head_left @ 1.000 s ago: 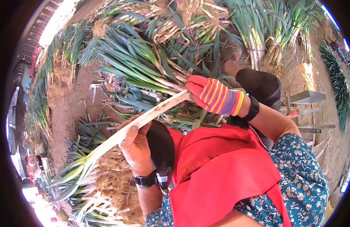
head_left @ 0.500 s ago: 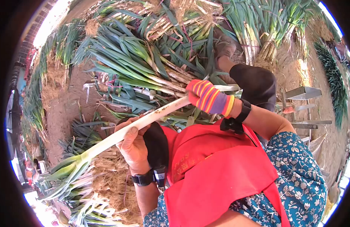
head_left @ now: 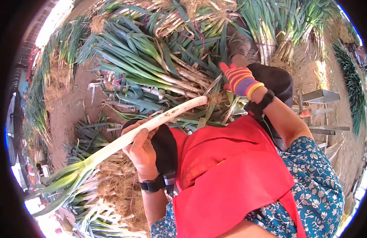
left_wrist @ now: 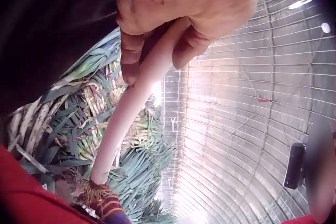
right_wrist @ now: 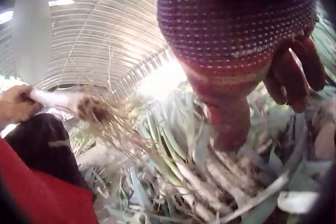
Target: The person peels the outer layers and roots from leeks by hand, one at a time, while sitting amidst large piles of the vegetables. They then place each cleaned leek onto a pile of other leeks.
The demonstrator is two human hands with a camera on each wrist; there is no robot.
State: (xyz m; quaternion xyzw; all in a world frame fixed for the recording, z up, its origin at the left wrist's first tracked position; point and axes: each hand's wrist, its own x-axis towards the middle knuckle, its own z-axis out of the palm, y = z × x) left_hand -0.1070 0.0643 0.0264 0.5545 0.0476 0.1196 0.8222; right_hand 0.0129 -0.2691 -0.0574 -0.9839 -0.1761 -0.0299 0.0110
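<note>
Your bare left hand (head_left: pixel 141 148) is pinching a long white leek (head_left: pixel 177 111) partway along its shaft, thumb on one side and fingers on the other. The leek is slanting through the air above the ground (head_left: pixel 68 119), its green leaves pointing away to your left and its roots (right_wrist: pixel 100 113) facing your gloved right hand (head_left: pixel 242 80). That right hand is holding nothing: its fingers are parting loosely near the root end, over the near edge of a leek pile (head_left: pixel 143 63); whether they are touching the pile, you cannot tell. Brown dirt is speckling the shaft near the roots. Root-heavy bundles (head_left: pixel 120 190) are lying beside your left forearm, and upright bundles (head_left: pixel 266 39) are standing past the pile's far right corner. You are wearing a red apron (head_left: pixel 231 178).
</note>
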